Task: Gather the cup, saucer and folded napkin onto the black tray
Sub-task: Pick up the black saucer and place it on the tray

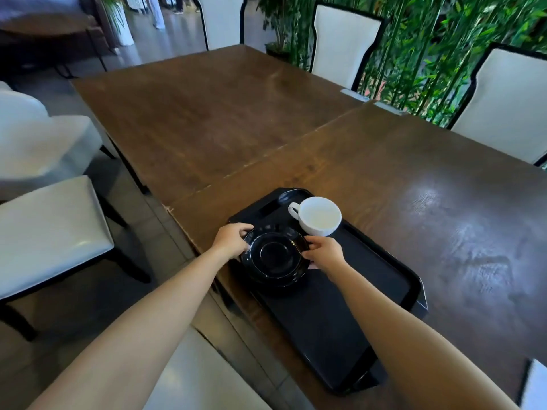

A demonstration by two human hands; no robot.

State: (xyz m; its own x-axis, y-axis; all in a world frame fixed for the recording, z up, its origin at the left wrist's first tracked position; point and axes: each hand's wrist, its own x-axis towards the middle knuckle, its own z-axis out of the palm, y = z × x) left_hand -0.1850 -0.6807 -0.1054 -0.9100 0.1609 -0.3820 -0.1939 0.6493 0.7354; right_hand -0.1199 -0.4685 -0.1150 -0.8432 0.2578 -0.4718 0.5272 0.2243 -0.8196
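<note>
Reaching forward from the bottom of the view, two bare arms are stretched over the black tray, which is laid on the brown wooden surface. A black saucer is held at the near-left part of the tray. Its left rim is gripped by the left hand, with fingers curled around the edge. Its right rim is pinched by the right hand, fingers closed on the edge. The saucer is found right between both hands. Just past the right hand, a white cup is seen over the tray's far end, handle turned left. Farther away, white chairs and green plants are seen.
</note>
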